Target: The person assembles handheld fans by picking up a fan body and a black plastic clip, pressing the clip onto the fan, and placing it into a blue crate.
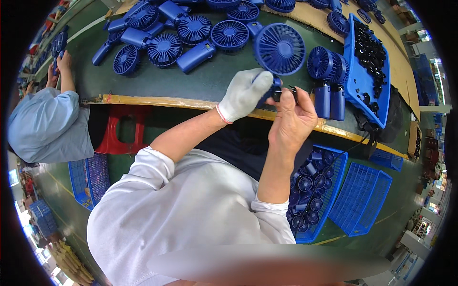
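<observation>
My left hand [243,95], in a white glove, is closed around the handle of a dark blue handheld fan [279,49]. The fan's round grille points up and away from me, above the table's front edge. My bare right hand [293,117] pinches a small black part [277,94] against the fan's handle, close to my left thumb. Fingers cover much of that part, so its exact shape and whether it is seated are hidden. Just right of my hands, two more blue fans [322,64] stand side by side with their handles toward me.
Many blue fans [194,29] lie across the green table's far side. A blue tray [359,78] with small black parts sits at right. Below are a crate of fans [305,183], another blue crate [360,198] and a red stool [114,138]. A person [50,121] works at left.
</observation>
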Available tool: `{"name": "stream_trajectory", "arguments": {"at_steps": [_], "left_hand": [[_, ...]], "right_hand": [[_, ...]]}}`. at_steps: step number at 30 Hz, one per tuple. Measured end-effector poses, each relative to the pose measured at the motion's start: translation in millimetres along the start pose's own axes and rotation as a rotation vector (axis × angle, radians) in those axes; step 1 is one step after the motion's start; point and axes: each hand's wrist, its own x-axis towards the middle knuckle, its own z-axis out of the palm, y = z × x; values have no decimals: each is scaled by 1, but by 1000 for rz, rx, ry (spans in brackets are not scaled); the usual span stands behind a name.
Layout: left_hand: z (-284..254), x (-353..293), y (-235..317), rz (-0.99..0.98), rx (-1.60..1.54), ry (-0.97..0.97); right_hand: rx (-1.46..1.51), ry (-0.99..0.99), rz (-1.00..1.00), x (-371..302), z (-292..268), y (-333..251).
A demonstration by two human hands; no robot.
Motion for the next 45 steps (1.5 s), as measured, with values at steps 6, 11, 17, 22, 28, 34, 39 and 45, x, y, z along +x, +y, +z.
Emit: {"name": "stream_trajectory", "arguments": {"at_steps": [6,11,17,22,28,34,39,45], "left_hand": [[-3,1,-4,-96,158,-50],[-4,3,11,-58,435,-127],[-3,8,7,81,581,-138],[-5,8,-3,46,533,-141],[1,5,7,-290,82,-310],[4,3,6,-586,-307,-246],[-2,4,10,-621,-332,-274],[4,8,1,-50,385,-247]], "right_hand": [[-195,12,-32,6,-14,20],[-205,36,-3,10,-15,28],[-323,98,47,6,-13,25],[-434,83,-97,14,-21,34],[-300,-23,253,15,-19,24],[-281,-64,384,24,-2,5],[-506,-17,331,28,0,3],[-889,-301,-301,44,-15,-12]]}}
